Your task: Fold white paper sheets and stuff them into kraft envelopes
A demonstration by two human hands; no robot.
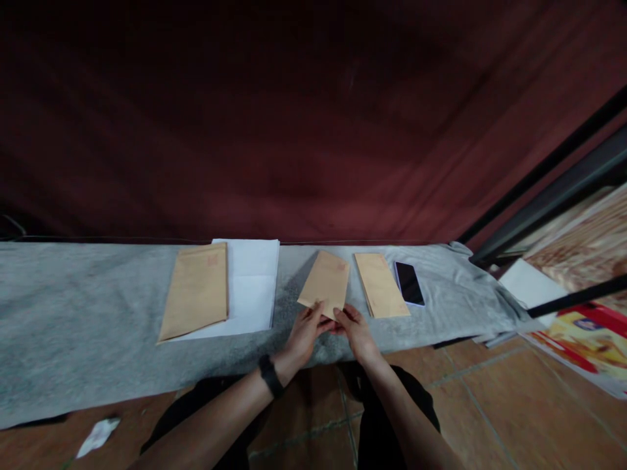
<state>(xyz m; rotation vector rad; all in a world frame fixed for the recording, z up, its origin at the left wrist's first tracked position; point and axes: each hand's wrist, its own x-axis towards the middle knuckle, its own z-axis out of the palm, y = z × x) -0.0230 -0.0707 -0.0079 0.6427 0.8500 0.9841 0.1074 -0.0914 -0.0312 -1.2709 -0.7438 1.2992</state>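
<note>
A brown paper envelope (327, 281) is held up by its near edge, tilted over the grey cloth. My left hand (307, 329) is closed on its lower left edge, thumb on top and fingers underneath. At the lower right edge my right hand (353, 331) pinches it the same way. To the right lies a small stack of brown envelopes (385, 287), apart from my hands. On the left, a larger brown envelope (198, 287) partly covers a stack of white paper (253, 281).
A grey cloth (88, 313) covers the long narrow surface. Beside the small envelopes lies a phone (409, 284). A dark red curtain (274, 143) hangs behind. A dark frame bar (548, 196) and a red-and-yellow box (588, 339) are at right; a crumpled tissue (98, 436) is on the tiled floor.
</note>
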